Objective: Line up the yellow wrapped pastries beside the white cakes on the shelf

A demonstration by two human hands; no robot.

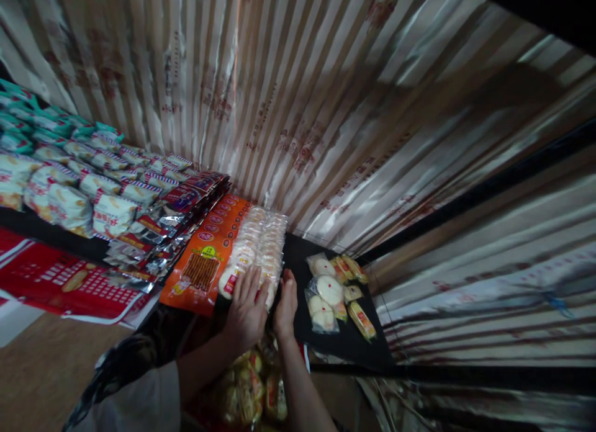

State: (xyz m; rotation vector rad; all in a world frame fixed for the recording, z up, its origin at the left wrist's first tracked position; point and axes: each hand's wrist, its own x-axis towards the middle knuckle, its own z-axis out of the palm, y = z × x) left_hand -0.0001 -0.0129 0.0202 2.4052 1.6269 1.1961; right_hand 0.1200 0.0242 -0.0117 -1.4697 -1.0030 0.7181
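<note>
My left hand [246,309] lies with fingers stretched out over the front end of rows of clear-wrapped round white crackers [249,244]. At the rows' right side stands my right hand [285,305], held edge-on with straight fingers; whether it touches the wrappers I cannot tell. Neither hand is closed around anything. An orange bag [205,258] picturing brown sticks lies flat along the left of the rows. To the right, several loose clear-wrapped white rounds [329,290] and small yellow packets [361,321] rest on the black shelf [298,258].
Farther left are stacked dark shiny packets [179,211], white snack bags [114,213] and green-topped bags [51,121]. A red printed sheet [60,274] hangs along the shelf front. Yellow packets [244,391] sit below my forearms. Pleated printed sheeting [298,109] walls the back.
</note>
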